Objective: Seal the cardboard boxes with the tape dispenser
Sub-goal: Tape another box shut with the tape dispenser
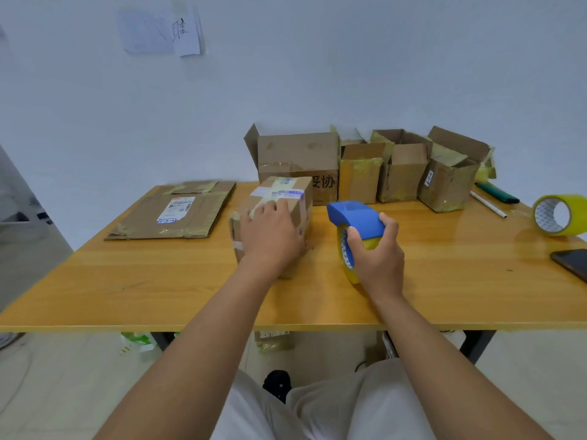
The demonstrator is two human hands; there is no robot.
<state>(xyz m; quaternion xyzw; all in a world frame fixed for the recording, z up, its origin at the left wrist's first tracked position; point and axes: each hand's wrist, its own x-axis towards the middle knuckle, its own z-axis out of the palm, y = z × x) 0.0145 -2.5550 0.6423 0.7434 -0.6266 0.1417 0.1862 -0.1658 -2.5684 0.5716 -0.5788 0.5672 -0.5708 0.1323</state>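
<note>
At the far left of the yellow-brown wooden table (95, 281) lies a flattened brown cardboard box (173, 212) with a white shipping label on it, flat on the tabletop, its long side running left to right.

Just right of it, near the table's middle, stands a small closed brown cardboard box (286, 198) with white labels and pale tape across its top. Its long axis runs from the near edge away toward the wall, turned slightly to the right. The left hand (270, 230) rests palm down on the top of this box, its fingers laid close together and lightly bent over the far part of the lid.

Beside the box, apart from it, the right hand (378, 258) grips the blue plastic tape dispenser with a yellow roll of tape (354, 223). The fingers curl round the left side of the blue cover and the thumb presses its right side. The dispenser's long axis points away from the person and a little left, its blue nose toward the back row; the roll stands on edge.

Behind, along the wall, stands a row of four open brown cardboard boxes (365, 166), flaps up. Right of them lie a dark green marker (498, 192) and a white pen (487, 204), then a loose yellow roll of tape (560, 214) on its side, and a black phone (571, 262) at the edge.
</note>
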